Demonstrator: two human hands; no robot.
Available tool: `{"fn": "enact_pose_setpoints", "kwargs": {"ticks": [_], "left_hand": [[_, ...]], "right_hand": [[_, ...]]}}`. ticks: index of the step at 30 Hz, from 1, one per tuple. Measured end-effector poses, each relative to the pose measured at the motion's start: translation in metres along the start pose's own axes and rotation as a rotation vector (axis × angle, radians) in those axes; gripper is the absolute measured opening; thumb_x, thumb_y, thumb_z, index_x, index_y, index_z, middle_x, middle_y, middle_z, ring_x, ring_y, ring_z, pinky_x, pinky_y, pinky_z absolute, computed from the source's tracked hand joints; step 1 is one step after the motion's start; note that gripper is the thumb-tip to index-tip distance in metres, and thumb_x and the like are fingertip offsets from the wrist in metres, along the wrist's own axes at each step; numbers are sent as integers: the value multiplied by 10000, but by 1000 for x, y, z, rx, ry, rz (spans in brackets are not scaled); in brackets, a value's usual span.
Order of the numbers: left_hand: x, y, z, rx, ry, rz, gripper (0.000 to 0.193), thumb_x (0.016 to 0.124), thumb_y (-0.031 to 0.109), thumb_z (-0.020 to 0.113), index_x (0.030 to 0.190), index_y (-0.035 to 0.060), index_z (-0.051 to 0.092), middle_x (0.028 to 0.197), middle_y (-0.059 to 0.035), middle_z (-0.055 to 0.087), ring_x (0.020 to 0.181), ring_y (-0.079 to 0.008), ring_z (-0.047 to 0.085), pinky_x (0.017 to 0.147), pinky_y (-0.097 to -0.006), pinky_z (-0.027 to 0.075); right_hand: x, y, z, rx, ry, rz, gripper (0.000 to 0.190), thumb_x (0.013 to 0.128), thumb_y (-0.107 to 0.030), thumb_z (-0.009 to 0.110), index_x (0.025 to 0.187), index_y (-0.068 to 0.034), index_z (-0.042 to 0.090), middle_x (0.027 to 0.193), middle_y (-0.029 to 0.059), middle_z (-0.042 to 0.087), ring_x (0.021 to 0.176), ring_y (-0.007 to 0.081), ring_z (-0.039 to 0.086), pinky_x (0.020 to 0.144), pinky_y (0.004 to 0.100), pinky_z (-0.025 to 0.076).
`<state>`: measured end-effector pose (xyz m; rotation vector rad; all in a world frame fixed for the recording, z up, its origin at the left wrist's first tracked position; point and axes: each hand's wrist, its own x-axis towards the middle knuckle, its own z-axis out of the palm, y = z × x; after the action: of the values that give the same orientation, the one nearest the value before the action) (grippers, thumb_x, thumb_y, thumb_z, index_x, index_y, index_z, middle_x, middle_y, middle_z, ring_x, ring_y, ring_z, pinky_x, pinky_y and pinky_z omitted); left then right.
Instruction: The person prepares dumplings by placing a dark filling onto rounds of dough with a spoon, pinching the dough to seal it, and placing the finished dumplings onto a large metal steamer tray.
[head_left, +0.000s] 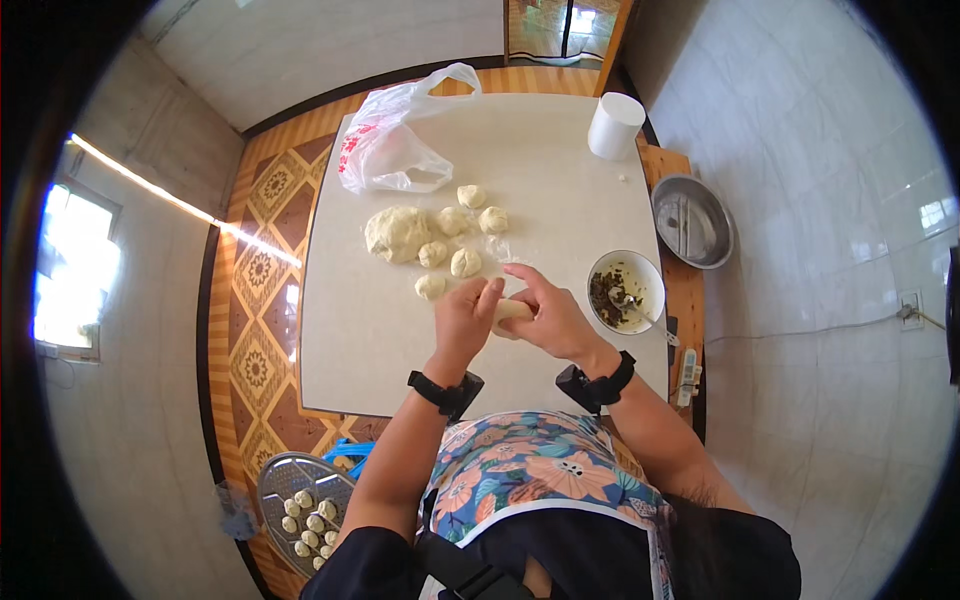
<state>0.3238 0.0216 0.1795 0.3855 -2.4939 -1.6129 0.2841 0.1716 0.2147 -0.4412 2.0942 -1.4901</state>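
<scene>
A piece of pale dough (511, 310) is between my hands above the near half of the table. My right hand (551, 315) curls its fingers round it. My left hand (469, 315) is at its left side, thumb raised; whether its hidden fingers grip the dough cannot be told. Beyond my hands lie several small dough balls (466, 262) and a large lump of dough (397, 234). To the right stands a white bowl (657, 289) with a dark chopped filling (609, 295) and a metal spoon (651, 321) leaning on its rim.
A plastic bag (394, 142) lies at the table's (360, 352) back left, a white paper roll (615, 127) at its back right. A metal basin (721, 225) sits on a wooden surface to the right. A perforated metal tray (281, 469) with several dough pieces is at lower left.
</scene>
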Motion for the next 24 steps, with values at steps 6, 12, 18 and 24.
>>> {"fn": "enact_pose_setpoints", "kwargs": {"ticks": [6,12,18,24], "left_hand": [[3,-4,10,14,207,-76,325,870,325,565,799,22,659,605,-137,588,543,-237,577,543,-335,440],[-1,-2,8,-13,88,192,262,833,290,620,750,43,646,609,-146,587,527,-265,569,523,-342,437],[2,2,8,180,333,85,277,844,293,611,711,51,629,570,-124,555,480,-262,524,475,-341,413],[-1,4,14,-559,329,-7,405,927,330,494,740,1,639,619,-74,604,561,-122,539,528,-289,429]], "right_hand": [[5,16,1,170,31,-67,671,734,-88,688,1305,-16,343,893,130,653,787,189,641,723,289,496],[4,-3,-3,-40,-30,-22,694,732,-27,697,1323,-23,333,932,112,617,831,139,593,734,252,482],[5,21,12,323,90,-207,668,748,-39,700,1310,-15,341,883,80,624,824,117,589,714,241,480],[-1,-12,-3,21,80,-40,545,772,-91,684,1236,-17,409,889,145,657,764,165,634,680,268,496]]}}
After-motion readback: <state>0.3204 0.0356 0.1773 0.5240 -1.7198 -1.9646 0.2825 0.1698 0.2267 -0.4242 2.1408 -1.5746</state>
